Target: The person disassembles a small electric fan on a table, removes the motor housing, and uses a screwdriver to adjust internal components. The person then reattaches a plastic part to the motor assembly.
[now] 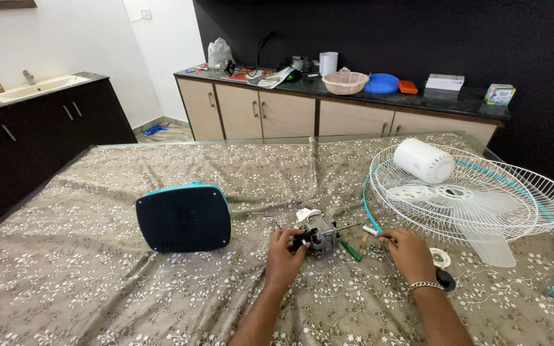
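Brown cloth with a pale floral print (97,282) covers the whole work surface, and behind it a dark wall rises over a row of beige cabinets (264,115) with a cluttered black counter. Take the small fan motor (320,232), lying near the middle of the cloth, as the landmark.

The left hand (285,254) sits just below and to the left of the motor, its fingers curled around the motor's near end and gripping it. A thin metal shaft sticks out of the motor toward the right. Just to the right of the motor lies a green-handled screwdriver (352,250).

The right hand (408,251) rests further right of the motor, beyond the screwdriver; its fingertips are pinched around a slim white-tipped tool (371,230), possibly a second screwdriver, though it is too small to tell for sure.

Well to the left of the motor stands a dark, rounded-square fan housing with a teal edge (184,218). To the right of the motor lie white wire fan guards (514,205) with a white blade (488,247) and a white cylindrical cover (424,160) resting on them. A white ring (441,257) and a black round knob (445,279) lie on the cloth just beside the right wrist.
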